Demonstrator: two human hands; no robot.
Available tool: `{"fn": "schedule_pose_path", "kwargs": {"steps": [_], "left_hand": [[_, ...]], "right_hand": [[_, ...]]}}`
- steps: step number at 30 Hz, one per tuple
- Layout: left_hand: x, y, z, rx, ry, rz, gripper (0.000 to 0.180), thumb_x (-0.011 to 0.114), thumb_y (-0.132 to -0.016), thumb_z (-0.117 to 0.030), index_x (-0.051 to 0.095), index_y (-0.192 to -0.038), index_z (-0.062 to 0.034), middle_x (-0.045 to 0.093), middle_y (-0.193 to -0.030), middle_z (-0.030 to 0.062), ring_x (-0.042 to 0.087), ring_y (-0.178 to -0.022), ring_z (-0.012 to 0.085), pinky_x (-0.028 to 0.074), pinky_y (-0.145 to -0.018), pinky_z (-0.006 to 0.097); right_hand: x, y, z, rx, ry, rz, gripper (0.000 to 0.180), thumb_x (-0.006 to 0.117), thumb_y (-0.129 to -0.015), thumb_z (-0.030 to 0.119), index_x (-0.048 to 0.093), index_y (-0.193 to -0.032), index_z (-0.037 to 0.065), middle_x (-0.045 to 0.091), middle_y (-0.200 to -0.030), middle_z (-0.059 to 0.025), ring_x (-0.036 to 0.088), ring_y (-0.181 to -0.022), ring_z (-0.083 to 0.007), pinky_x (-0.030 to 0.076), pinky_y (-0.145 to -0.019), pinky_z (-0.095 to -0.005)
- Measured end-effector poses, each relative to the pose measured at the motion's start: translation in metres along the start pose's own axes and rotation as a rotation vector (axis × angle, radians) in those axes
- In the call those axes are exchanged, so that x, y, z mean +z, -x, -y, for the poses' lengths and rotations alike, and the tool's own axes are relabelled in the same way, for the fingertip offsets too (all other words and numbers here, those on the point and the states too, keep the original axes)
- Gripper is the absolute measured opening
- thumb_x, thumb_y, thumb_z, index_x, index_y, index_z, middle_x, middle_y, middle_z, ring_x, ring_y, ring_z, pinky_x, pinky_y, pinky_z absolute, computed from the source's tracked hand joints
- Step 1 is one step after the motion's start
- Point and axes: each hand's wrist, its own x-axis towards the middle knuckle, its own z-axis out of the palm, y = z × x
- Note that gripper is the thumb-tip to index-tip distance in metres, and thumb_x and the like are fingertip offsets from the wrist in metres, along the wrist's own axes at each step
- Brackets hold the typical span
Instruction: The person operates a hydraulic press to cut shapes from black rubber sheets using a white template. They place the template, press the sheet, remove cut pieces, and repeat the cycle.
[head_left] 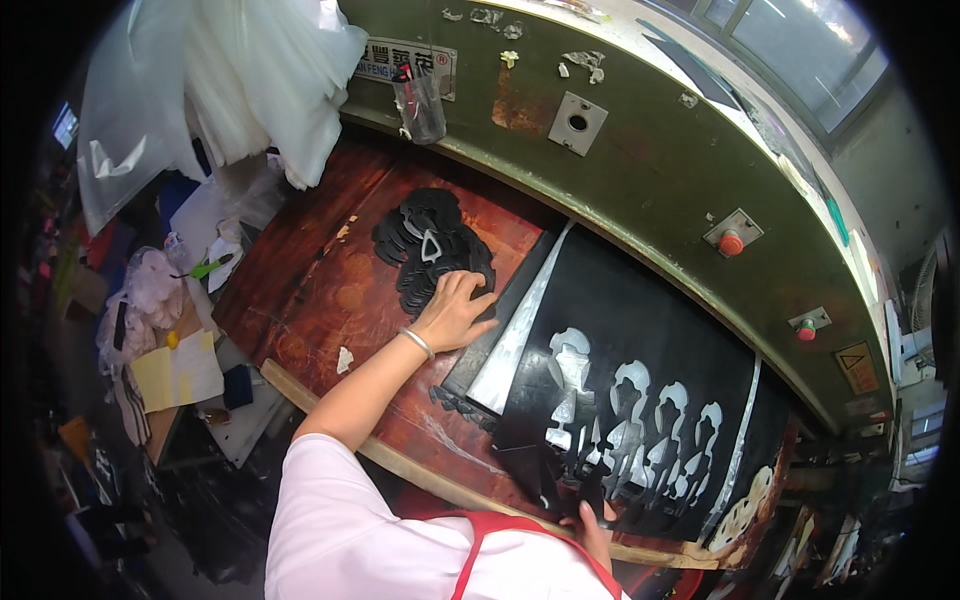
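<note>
Black cut-out pieces (432, 245) lie heaped on the reddish-brown worktop (320, 290), toward ten o'clock from the picture's middle, with one pale triangular cut-out showing on top of the heap. The left hand (455, 312) lies on the heap's lower right edge, fingers spread and bent over the pieces, pressing or gathering them rather than closed around any one; a thin bracelet sits on its wrist. At about four o'clock from that hand spreads a large black sheet (650, 330), punched with a row of rounded, keyhole-like openings through which a pale underlayer shows. A pale strip (520, 330) runs aslant along the sheet's left edge, between the sheet and the heap. The right hand (592, 528) is at six o'clock, at the sheet's near edge, its fingers pinching that edge, though an apron strap and the sheet hide most of it. A wooden strip (400, 460) borders the worktop's near edge. Beyond the sheet, from twelve to three o'clock, curves the green housing of a machine (640, 160) with two red buttons (731, 243). Translucent plastic bags (220, 90) hang at eleven o'clock.
</note>
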Motion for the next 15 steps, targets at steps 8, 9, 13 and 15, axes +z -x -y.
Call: {"fn": "schedule_pose_path", "kwargs": {"steps": [8, 9, 13, 15], "left_hand": [[-0.015, 0.045, -0.113, -0.133, 0.166, -0.109, 0.019, 0.068, -0.078, -0.011, 0.066, -0.095, -0.0049, 0.055, -0.085, 0.0094, 0.054, -0.082, 0.0274, 0.044, -0.071, 0.038], [-0.014, 0.053, -0.13, -0.175, 0.131, -0.047, 0.019, 0.068, -0.079, -0.012, 0.066, -0.097, -0.0067, 0.055, -0.084, 0.0084, 0.054, -0.081, 0.026, 0.044, -0.069, 0.037], [-0.003, 0.067, -0.173, -0.453, 0.064, -0.014, 0.03, 0.069, -0.081, -0.017, 0.063, -0.107, -0.0031, 0.054, -0.093, 0.0134, 0.054, -0.086, 0.0306, 0.044, -0.08, 0.041], [0.002, 0.062, -0.179, -0.477, 0.01, -0.049, 0.035, 0.069, -0.081, -0.018, 0.062, -0.11, -0.001, 0.053, -0.099, 0.0171, 0.053, -0.09, 0.0337, 0.045, -0.082, 0.041]], "right_hand": [[-0.115, 0.014, 0.021, 0.006, -0.658, -0.36, 0.044, 0.059, -0.088, 0.049, 0.06, -0.113, 0.012, 0.066, -0.101, -0.0058, 0.063, -0.096, -0.0229, 0.051, -0.074, -0.0393], [-0.123, 0.007, 0.025, 0.014, -0.639, -0.518, 0.041, 0.058, -0.089, 0.048, 0.061, -0.113, 0.015, 0.066, -0.102, -0.0051, 0.063, -0.096, -0.0225, 0.051, -0.073, -0.0366], [-0.129, -0.003, 0.041, 0.04, -0.343, -0.314, 0.038, 0.06, -0.092, 0.039, 0.056, -0.114, 0.009, 0.067, -0.102, -0.0097, 0.068, -0.083, -0.0249, 0.059, -0.056, -0.0386], [-0.124, 0.012, 0.051, -0.106, -0.237, -0.134, 0.033, 0.056, -0.096, 0.033, 0.058, -0.107, 0.003, 0.067, -0.096, -0.0119, 0.069, -0.081, -0.0252, 0.061, -0.054, -0.0372]]}}
